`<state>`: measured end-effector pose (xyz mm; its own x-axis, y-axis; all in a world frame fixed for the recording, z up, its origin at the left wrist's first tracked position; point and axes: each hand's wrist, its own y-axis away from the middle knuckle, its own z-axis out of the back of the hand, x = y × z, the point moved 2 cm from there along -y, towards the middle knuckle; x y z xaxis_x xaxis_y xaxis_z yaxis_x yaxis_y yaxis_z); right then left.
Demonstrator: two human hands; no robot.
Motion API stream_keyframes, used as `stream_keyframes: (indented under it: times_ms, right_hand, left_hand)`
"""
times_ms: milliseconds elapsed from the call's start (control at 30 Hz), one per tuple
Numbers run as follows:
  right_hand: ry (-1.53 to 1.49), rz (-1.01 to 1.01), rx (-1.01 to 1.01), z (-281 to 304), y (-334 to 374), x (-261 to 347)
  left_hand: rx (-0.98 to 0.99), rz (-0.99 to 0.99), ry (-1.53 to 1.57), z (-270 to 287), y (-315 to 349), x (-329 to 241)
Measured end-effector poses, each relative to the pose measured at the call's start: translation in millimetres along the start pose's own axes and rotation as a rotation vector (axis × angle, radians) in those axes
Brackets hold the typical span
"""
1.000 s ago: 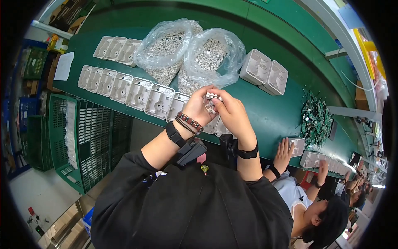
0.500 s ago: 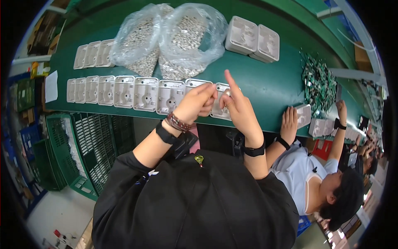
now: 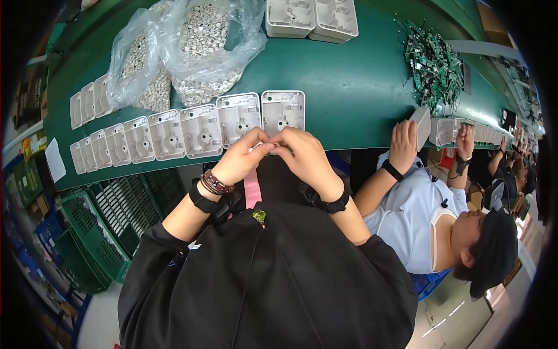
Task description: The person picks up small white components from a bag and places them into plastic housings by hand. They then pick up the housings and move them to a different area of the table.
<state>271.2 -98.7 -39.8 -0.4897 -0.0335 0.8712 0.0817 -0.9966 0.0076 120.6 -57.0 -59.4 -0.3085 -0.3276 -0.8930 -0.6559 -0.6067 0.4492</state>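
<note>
My left hand (image 3: pixel 239 156) is closed in a pinch, with a bit of a small white piece (image 3: pixel 251 149) showing between thumb and fingers. Against its fingertips rests my right hand (image 3: pixel 306 156), its thumb and fingers also pinched together; what they grip there is hidden. Both hands are just in front of the bench edge, below the two rightmost light-grey plastic housings (image 3: pixel 240 104) of the front row. Each housing lies with its hollow side up, showing moulded posts and a round hole. Two clear plastic bags (image 3: pixel 244 55) full of small whitish parts lie behind the row.
Stacked housings (image 3: pixel 290 26) stand at the back of the green bench (image 3: pixel 360 87). A heap of green circuit boards with wires (image 3: pixel 433 67) lies to the right. Beside me a co-worker's hands (image 3: pixel 404 142) hold a housing. Green crates (image 3: pixel 96 227) stand at left below the bench.
My right hand has come down from a raised, pointing finger to meet the left at the fingertips. Both hands have drawn back toward me. The view has shifted, and the co-worker's housing is tilted up.
</note>
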Motion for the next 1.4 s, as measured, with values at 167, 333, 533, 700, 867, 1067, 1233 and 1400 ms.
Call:
stream_keyframes:
  times_ms: [167, 333, 533, 700, 867, 1067, 1233, 1400]
  right_hand:
    - [-0.206, -0.122, 0.015, -0.5, -26.1, -5.6]
    - [0.172, 0.279, -0.104, 19.5, -78.8, -47.8]
    - [0.630, 0.676, 0.370, 13.9, -104.0, -81.5]
    - [0.647, 0.778, 0.462, -4.7, -116.8, -88.9]
    - [0.706, 0.831, 0.525, -5.4, -116.1, -91.9]
    - [0.664, 0.640, 0.483, 9.8, -100.1, -95.0]
    - [0.369, 0.293, 0.283, 13.5, -97.6, -75.7]
    - [-0.014, 0.174, 0.261, -21.1, -77.1, -25.0]
  left_hand:
    - [-0.110, 0.163, 0.039, 14.5, -7.0, 3.2]
    - [-0.252, -0.070, -0.533, 20.3, -6.9, -1.1]
    - [-0.158, 0.026, -0.909, 7.0, -18.8, 22.7]
    - [-0.174, 0.086, -0.927, 4.2, -25.9, 38.4]
    - [-0.195, 0.065, -0.925, 4.4, -26.7, 36.4]
    - [-0.180, 0.070, -0.904, 7.8, -27.6, 33.3]
    - [-0.274, 0.018, -0.658, 25.6, -21.3, 30.5]
    - [-0.352, -0.132, -0.569, 43.1, -10.5, 9.0]
